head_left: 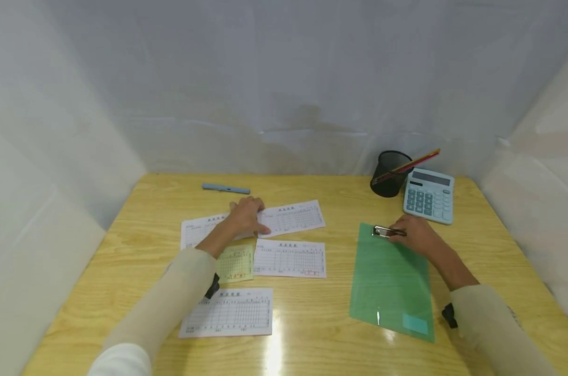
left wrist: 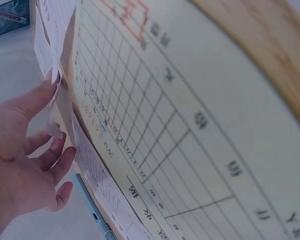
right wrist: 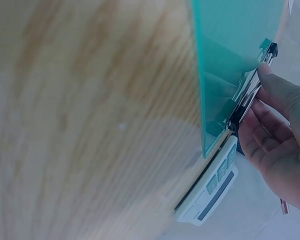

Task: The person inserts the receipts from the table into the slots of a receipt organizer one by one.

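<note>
My left hand (head_left: 246,215) pinches the left edge of a white printed form slip (head_left: 295,216) at the back of the table; in the left wrist view the paper bends between thumb and fingers. Another white slip (head_left: 201,227) lies partly under that forearm. A yellow slip (head_left: 237,261) lies nearer, beside a white slip (head_left: 288,258) with a red mark. Closest to me is one more white slip (head_left: 239,313). At right, my right hand (head_left: 417,237) holds the metal clip (right wrist: 250,90) of a green translucent clipboard (head_left: 389,282), thumb on top and fingers beneath.
A light blue calculator (head_left: 428,196) stands behind the right hand, next to a black mesh pen cup (head_left: 388,175) with pencils leaning out. A blue pen (head_left: 225,188) lies at the back left. White sheeting (head_left: 284,94) encloses the wooden table (head_left: 312,334).
</note>
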{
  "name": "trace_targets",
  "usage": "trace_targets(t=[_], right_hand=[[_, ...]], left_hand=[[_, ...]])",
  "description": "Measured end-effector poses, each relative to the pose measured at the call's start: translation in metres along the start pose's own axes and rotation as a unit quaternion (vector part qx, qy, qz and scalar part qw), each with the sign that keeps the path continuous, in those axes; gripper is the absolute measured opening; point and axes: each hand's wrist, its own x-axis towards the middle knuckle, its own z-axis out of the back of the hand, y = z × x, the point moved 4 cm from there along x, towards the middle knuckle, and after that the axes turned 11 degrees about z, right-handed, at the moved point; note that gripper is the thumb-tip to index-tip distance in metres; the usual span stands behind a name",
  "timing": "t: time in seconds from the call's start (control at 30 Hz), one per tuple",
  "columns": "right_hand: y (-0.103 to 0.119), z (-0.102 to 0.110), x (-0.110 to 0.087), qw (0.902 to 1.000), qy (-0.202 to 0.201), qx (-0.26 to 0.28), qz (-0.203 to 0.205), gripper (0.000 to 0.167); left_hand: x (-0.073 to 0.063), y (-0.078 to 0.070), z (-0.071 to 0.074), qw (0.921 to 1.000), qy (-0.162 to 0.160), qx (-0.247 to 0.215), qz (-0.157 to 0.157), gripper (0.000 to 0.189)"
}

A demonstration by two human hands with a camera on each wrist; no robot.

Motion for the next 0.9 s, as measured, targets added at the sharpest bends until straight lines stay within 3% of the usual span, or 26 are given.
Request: trace_targets(t=[0.37, 0.57, 0.67, 0.77, 0.9], right_hand=[[0.000, 0.001, 0.000, 1.0000, 0.005, -0.004, -0.001, 0.017], [0.002, 0.002, 0.001, 1.0000, 0.006, -0.004, 0.003, 0.017], [0.002, 0.002, 0.000, 1.0000, 0.006, -0.001, -0.001, 0.017], [0.001, 0.002, 0.000, 0.9999, 0.008, 0.003, -0.008, 0.018], [0.002, 0.002, 0.000, 0.9999, 0.009, 0.002, -0.006, 0.019]], left_hand=[[-0.002, -0.014, -0.002, 0.9957, 0.007, -0.090, 0.017, 0.077], [-0.003, -0.018, -0.005, 0.9940, -0.003, -0.109, 0.005, 0.088], [-0.004, -0.020, -0.006, 0.9938, -0.003, -0.111, -0.007, 0.078], [-0.005, -0.022, -0.007, 0.9949, 0.001, -0.099, -0.019, 0.055], [-0.008, -0.023, -0.008, 0.9962, 0.004, -0.085, -0.018, 0.036]])
